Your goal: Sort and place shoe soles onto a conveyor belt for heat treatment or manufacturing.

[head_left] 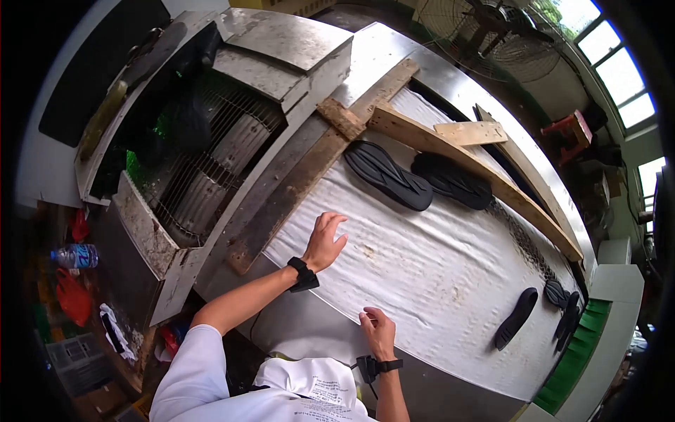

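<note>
Matt, ridged soles (388, 176); wrinkled cloth (394, 260); rough wooden plank (302, 184)

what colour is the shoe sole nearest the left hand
The shoe sole nearest the left hand is black with curved grooves, best seen in the head view.

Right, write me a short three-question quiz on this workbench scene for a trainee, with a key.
1. Multiple choice: what colour is the cloth beneath the black soles?
A. Green
B. White
C. Red

2. Fill in the blank: just behind the left hand, the person wears a black ____.

3. True or false: the left hand is gripping one of the black soles.

Key:
1. B, white.
2. Wristband.
3. False; the left hand is empty, and the soles lie apart from it.
</note>
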